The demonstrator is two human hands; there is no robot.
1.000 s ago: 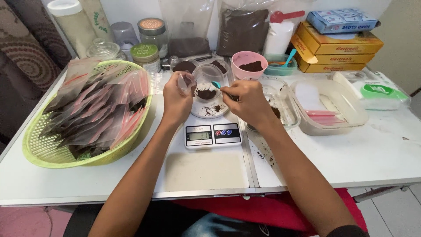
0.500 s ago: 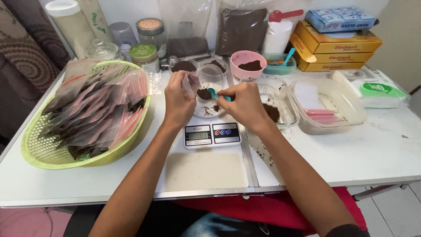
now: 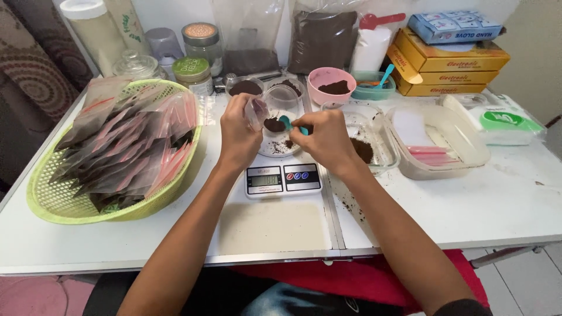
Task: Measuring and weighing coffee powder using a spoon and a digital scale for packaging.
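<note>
My left hand pinches a small clear plastic bag open just above a white kitchen scale. My right hand holds a small teal spoon whose tip points at the mouth of the bag. A clear dish with brown powder in it stands on the scale's platform, right under both hands. Spilled brown powder lies around the dish.
A light green basket full of filled zip bags sits at the left. Jars, a pink bowl of powder, a large powder bag and yellow boxes line the back. Clear plastic containers stand at the right.
The left hand has lifted the small bag slightly and the right hand has brought the teal spoon closer to the bag's mouth. Everything else is unmoved.
</note>
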